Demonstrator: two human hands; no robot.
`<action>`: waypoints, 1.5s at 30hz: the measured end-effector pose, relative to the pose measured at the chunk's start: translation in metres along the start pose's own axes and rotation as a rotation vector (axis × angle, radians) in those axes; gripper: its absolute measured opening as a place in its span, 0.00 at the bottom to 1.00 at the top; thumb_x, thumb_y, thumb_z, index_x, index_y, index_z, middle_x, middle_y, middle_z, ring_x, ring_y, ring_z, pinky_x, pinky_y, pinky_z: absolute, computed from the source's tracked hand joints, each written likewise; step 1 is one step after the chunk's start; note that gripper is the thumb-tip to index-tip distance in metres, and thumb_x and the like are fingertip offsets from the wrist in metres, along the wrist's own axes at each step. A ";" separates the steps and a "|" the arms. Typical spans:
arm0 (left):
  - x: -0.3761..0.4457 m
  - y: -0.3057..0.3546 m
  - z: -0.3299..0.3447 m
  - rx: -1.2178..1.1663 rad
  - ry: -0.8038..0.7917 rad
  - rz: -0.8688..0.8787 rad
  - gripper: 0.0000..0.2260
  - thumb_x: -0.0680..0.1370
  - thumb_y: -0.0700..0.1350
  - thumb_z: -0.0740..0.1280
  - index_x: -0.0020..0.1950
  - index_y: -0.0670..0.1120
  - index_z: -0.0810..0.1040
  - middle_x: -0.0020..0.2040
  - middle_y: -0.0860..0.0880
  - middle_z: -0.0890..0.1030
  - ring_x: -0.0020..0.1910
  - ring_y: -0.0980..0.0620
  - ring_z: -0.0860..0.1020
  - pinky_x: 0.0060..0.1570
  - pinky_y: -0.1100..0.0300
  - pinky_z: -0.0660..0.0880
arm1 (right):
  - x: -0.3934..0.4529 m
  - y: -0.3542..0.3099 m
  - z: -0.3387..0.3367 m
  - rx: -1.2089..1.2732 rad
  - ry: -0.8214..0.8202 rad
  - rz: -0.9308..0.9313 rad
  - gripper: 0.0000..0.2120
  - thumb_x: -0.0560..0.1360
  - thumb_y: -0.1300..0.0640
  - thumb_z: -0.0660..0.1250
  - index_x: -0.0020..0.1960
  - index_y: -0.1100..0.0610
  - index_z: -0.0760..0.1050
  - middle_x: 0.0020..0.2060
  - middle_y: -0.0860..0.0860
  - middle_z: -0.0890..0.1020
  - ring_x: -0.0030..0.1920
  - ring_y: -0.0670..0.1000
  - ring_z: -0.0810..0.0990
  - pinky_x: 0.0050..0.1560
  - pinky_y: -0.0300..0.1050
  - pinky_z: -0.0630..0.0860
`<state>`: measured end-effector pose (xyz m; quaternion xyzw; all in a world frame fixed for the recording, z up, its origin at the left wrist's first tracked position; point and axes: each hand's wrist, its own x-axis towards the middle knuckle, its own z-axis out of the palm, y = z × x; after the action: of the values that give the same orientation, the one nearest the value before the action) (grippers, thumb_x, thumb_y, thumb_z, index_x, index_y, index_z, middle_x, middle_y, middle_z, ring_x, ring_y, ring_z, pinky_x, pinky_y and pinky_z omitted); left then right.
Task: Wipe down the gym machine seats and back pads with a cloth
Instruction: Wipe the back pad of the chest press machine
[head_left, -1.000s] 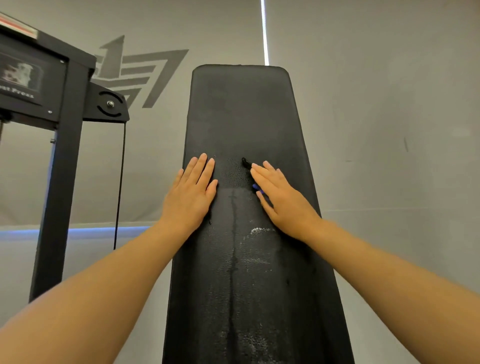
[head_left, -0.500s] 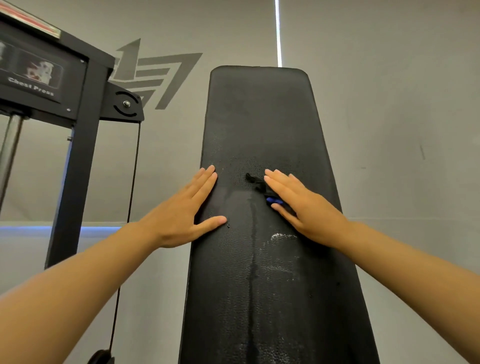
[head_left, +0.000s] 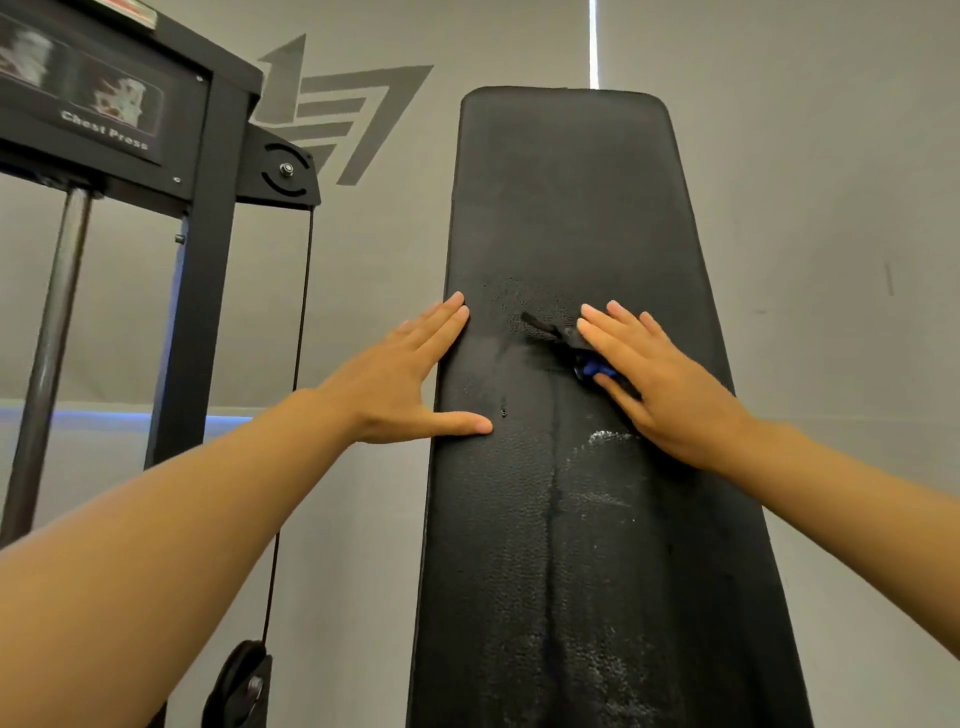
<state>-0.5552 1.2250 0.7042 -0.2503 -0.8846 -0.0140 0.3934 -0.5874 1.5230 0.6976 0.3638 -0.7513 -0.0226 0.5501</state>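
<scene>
A dark cloth (head_left: 563, 338) with a blue patch lies against the tall black back pad (head_left: 566, 208) at the middle of the frame, pinned under the right hand (head_left: 660, 384), whose straight fingers press flat on it. Wet streaks (head_left: 582, 499) run down the pad below. The left hand (head_left: 410, 379) rests flat on the pad's left edge, fingers straight, thumb spread out. At the upper left stands a black machine frame (head_left: 208, 234) labelled Chest Press, with a cable (head_left: 301, 332) beside it.

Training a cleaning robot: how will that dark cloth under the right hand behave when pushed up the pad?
The cloth looks limp: a thin tail pokes out, so it may bunch. The back pad glistens wet, so it probably slides easily.
</scene>
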 end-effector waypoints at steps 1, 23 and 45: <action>0.001 0.001 -0.001 0.010 -0.008 0.000 0.53 0.66 0.75 0.62 0.80 0.54 0.37 0.77 0.63 0.34 0.75 0.65 0.36 0.74 0.63 0.38 | 0.005 -0.008 0.003 -0.002 0.017 0.005 0.25 0.82 0.53 0.55 0.77 0.60 0.60 0.76 0.53 0.61 0.77 0.55 0.56 0.76 0.42 0.44; 0.012 -0.011 -0.005 -0.135 -0.024 0.061 0.63 0.60 0.70 0.73 0.79 0.52 0.36 0.77 0.64 0.37 0.65 0.81 0.36 0.75 0.63 0.40 | 0.072 -0.076 0.030 -0.010 -0.119 -0.158 0.28 0.81 0.48 0.49 0.75 0.63 0.63 0.74 0.58 0.65 0.76 0.56 0.59 0.75 0.46 0.47; 0.011 -0.006 -0.022 0.049 -0.129 0.068 0.67 0.56 0.71 0.74 0.79 0.50 0.35 0.77 0.58 0.31 0.77 0.59 0.38 0.76 0.62 0.43 | 0.042 -0.091 0.038 0.012 -0.112 -0.318 0.23 0.80 0.52 0.53 0.71 0.60 0.71 0.70 0.54 0.73 0.74 0.56 0.64 0.75 0.51 0.55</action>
<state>-0.5492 1.2200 0.7278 -0.2711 -0.8991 0.0372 0.3417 -0.5774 1.4188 0.6774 0.4794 -0.7140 -0.1253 0.4946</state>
